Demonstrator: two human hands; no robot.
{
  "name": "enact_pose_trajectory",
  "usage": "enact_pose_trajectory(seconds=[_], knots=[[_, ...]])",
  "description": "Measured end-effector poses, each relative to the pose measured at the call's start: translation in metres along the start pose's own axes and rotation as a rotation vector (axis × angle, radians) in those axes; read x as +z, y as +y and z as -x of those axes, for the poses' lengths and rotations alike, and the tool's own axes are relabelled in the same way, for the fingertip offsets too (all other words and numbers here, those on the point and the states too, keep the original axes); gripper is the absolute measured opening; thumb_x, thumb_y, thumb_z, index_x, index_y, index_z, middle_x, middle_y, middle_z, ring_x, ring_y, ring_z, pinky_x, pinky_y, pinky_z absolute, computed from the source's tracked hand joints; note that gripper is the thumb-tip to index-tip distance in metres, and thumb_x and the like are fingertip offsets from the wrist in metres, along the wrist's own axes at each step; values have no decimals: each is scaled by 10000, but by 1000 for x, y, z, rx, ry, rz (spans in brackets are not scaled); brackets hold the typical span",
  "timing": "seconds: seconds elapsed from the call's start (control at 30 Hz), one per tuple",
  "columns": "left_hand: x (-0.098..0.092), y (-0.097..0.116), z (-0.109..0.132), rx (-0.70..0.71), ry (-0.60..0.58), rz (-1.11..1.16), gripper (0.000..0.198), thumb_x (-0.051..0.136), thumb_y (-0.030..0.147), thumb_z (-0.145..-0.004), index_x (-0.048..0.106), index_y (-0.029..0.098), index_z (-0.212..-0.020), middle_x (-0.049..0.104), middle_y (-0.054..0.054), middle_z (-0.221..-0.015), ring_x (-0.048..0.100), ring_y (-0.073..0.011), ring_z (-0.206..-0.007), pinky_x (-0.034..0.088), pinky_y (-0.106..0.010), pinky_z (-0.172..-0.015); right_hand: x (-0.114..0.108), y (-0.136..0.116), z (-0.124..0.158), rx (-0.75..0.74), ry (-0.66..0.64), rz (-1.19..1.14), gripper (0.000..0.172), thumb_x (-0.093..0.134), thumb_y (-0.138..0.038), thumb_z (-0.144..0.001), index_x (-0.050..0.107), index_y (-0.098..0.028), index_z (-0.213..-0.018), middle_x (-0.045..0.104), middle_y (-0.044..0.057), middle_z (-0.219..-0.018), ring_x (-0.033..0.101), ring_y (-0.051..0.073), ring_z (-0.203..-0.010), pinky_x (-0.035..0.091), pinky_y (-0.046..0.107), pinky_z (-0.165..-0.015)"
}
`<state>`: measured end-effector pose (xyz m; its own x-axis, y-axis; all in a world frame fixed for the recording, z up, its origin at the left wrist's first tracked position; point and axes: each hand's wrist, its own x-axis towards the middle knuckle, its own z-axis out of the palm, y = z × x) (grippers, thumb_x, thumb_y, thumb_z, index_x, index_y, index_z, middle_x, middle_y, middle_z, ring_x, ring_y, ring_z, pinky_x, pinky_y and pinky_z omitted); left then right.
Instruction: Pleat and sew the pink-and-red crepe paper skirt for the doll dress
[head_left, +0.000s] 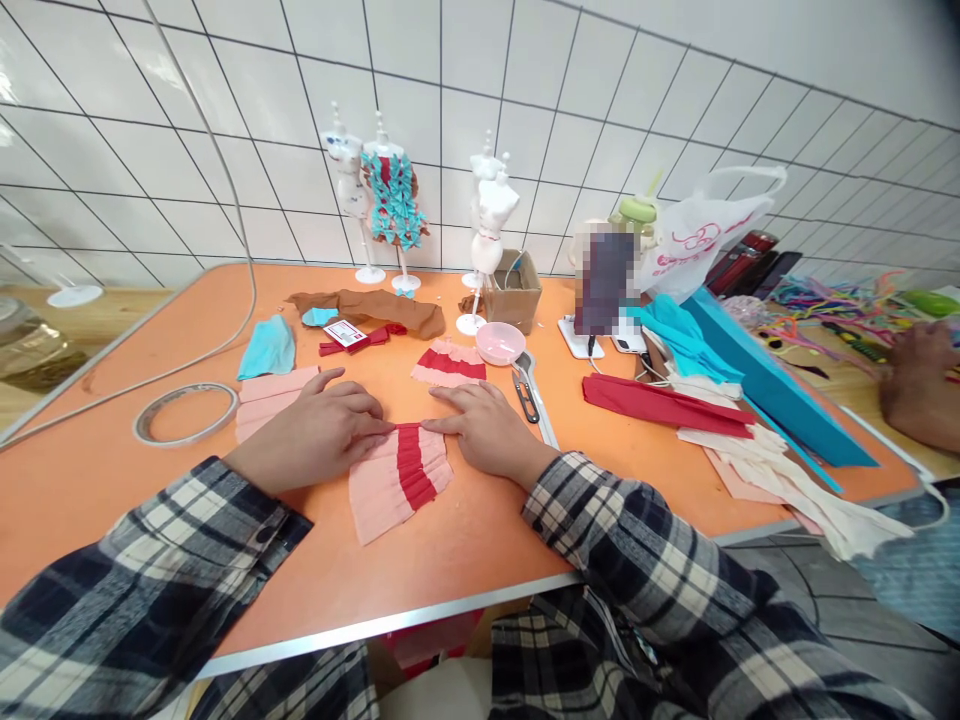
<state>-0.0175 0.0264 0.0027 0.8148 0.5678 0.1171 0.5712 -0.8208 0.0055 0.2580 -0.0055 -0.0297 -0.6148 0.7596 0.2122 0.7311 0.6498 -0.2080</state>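
A gathered piece of pink crepe paper with a red stripe lies flat on the orange table, its top edge between my two hands. My left hand pinches the left end of that edge between thumb and fingertips. At the right end, my right hand has its thumb and index finger closed on the same edge, the other fingers resting forward. Just beyond lies a second pink and red piece. Pleated pink paper sits partly under my left forearm. Thread snips lie right of my right hand.
A tape roll lies at left, near a cable. Mini mannequins stand along the back, one in a blue bow dress. A pink bowl, a cardboard box and red paper strips are rightward. Another person's hand is far right.
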Motion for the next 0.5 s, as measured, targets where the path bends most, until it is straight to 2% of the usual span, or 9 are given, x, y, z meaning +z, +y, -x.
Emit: enact_pose_trajectory(seconds=[0.17,0.3,0.37,0.4,0.5], knots=[[-2,1,-2,-5,12,23,286,511,322,-956,795,314,-987,782,-38,-1010,649,-258,-991,299,-497,-1043,-2,5,2,43,116,-105,495,482,-60,-929,729,-297,-1286,560,48,-1520,495,230,-1378,367,456,-1145],[-3,0,-2,4,44,70,302,500,355,-991,793,285,-1022,784,-51,-978,658,-239,-951,361,-437,-984,-25,26,10,125,248,-127,444,503,-84,-911,747,-237,-1249,646,85,-1408,566,246,-1278,413,445,-1101],[-3,0,-2,0,65,57,331,477,361,-1010,791,268,-1056,782,-66,-961,655,-244,-938,386,-424,-946,-43,46,20,238,257,-139,380,548,-164,-918,746,-213,-1238,730,99,-1231,625,252,-1154,466,417,-1013],[-4,0,-2,-5,77,46,342,467,358,-1017,791,262,-1067,781,-71,-957,652,-248,-936,393,-422,-934,-51,56,26,330,243,-142,323,567,-215,-921,770,-210,-1173,754,93,-1141,650,251,-1074,488,400,-948],[-4,0,-2,-10,107,22,361,442,327,-1024,791,255,-1082,776,-80,-973,646,-250,-931,406,-418,-917,-70,85,46,569,142,-123,264,552,-309,-938,786,-199,-988,763,75,-1034,660,224,-933,487,343,-834]])
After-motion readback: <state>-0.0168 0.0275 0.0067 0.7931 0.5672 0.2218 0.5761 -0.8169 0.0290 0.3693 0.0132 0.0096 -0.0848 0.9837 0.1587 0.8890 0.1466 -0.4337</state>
